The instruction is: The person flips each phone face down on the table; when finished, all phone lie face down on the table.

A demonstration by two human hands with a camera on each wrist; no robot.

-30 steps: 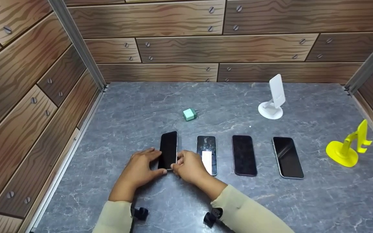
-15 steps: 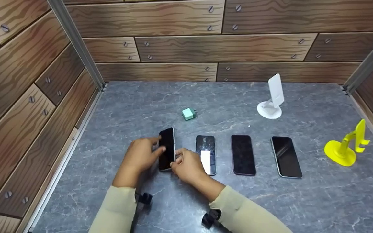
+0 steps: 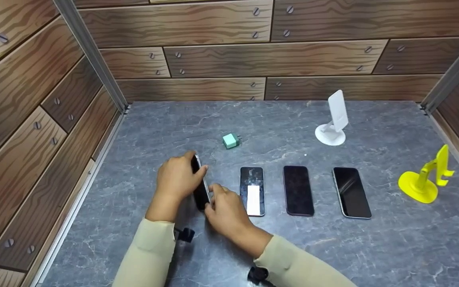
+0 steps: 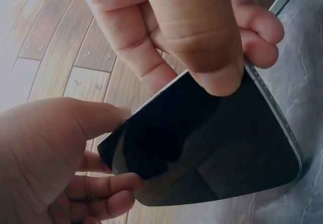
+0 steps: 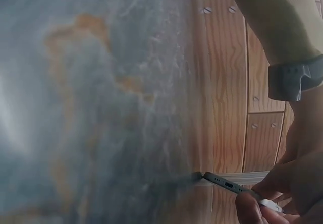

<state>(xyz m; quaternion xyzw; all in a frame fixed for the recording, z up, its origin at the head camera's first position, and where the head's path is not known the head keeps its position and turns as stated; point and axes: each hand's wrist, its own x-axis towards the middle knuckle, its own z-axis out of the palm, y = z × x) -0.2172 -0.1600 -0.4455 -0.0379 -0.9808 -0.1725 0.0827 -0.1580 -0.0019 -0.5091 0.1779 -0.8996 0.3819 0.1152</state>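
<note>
A black-screened smartphone (image 3: 201, 191) with a pale edge is held at a steep tilt at the left of the row. My left hand (image 3: 177, 177) grips its upper part, thumb along the right edge and fingers around the far side. My right hand (image 3: 227, 207) pinches the lower right edge near the bottom. The left wrist view has the dark screen of the smartphone (image 4: 217, 143) close up, with fingers at two sides. From the right wrist, the smartphone's bottom end (image 5: 229, 184) appears with its charging port, pinched by fingers.
Three more phones lie face up to the right: one with a white patch (image 3: 253, 199), a dark one (image 3: 298, 191), another silver-edged phone (image 3: 352, 193). Behind them are a green charger plug (image 3: 230, 140) and a white phone stand (image 3: 335, 119). A yellow stand (image 3: 422, 185) is far right.
My left hand has slid up to the phone's upper end and wrapped around it. The phone has gone from fairly flat to steeply tilted. My right hand keeps its pinch at the lower edge.
</note>
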